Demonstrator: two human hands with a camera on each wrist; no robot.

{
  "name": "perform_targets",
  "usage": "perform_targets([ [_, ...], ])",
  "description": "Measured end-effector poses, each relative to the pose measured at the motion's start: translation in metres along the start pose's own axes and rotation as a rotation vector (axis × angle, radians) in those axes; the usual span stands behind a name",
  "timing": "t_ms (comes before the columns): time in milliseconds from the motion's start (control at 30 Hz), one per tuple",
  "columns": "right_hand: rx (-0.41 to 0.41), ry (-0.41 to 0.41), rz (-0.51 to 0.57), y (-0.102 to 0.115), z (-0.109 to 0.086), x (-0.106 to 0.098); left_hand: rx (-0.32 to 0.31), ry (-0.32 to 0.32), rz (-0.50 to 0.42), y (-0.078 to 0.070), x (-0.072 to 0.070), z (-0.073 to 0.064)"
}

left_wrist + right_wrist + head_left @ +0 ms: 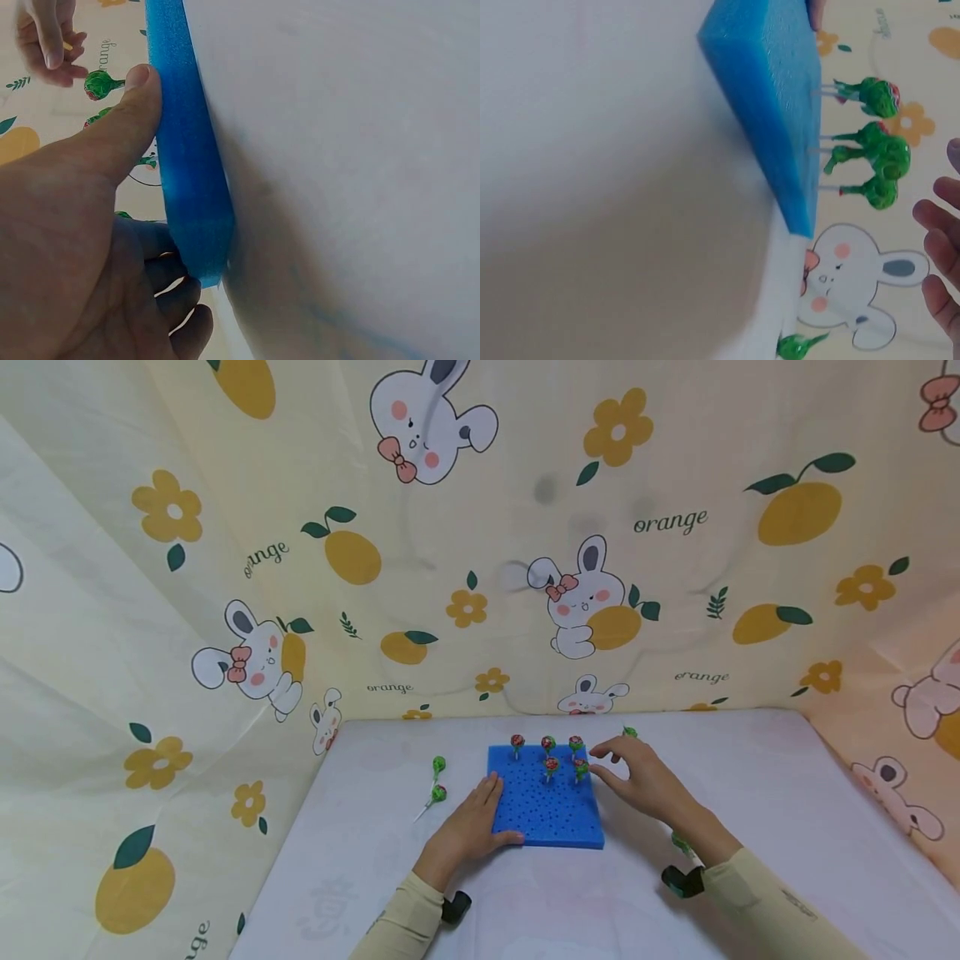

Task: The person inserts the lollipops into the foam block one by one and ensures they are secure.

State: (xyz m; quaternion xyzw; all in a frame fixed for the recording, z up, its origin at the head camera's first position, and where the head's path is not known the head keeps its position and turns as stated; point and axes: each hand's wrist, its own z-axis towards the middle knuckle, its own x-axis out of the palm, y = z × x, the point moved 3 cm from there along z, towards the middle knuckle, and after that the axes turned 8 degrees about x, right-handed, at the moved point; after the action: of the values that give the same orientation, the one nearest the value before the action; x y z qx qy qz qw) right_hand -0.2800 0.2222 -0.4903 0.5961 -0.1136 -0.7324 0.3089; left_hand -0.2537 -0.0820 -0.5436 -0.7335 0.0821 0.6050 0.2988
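Observation:
A blue foam board point(543, 814) dotted with small holes lies on the table, and several lollipops stand upright in its far part. My left hand point(468, 827) holds the board round its near left corner, the thumb on the front edge and the fingers along the left side. In the left wrist view, the thumb point(124, 124) touches the board's edge point(184, 135). Just right of the nearer right lollipop point(581, 768), my right hand point(641, 777) hovers with thumb and fingers apart and nothing between them. The right wrist view shows its fingers point(941, 251) clear of the lollipops point(889, 154).
Two loose green-wrapped lollipops point(438, 793) lie on the white table point(360, 860) left of the board. Another lollipop point(630, 732) lies behind my right hand, and one point(678, 842) is partly hidden by my right forearm. A printed cloth point(480, 527) hangs behind the table.

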Motion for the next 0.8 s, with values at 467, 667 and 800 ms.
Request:
perform_targets([
  [467,0.084,0.017,-0.008,-0.029,-0.025,-0.013,-0.007,0.006,-0.007,0.0,0.0,-0.001],
  [667,0.171,0.086,-0.016,-0.038,-0.037,-0.018,-0.005,0.004,-0.005,0.0,0.0,-0.001],
  [800,0.179,0.11,-0.005,-0.043,-0.047,-0.023,-0.006,0.007,0.001,0.0,0.0,-0.001],
])
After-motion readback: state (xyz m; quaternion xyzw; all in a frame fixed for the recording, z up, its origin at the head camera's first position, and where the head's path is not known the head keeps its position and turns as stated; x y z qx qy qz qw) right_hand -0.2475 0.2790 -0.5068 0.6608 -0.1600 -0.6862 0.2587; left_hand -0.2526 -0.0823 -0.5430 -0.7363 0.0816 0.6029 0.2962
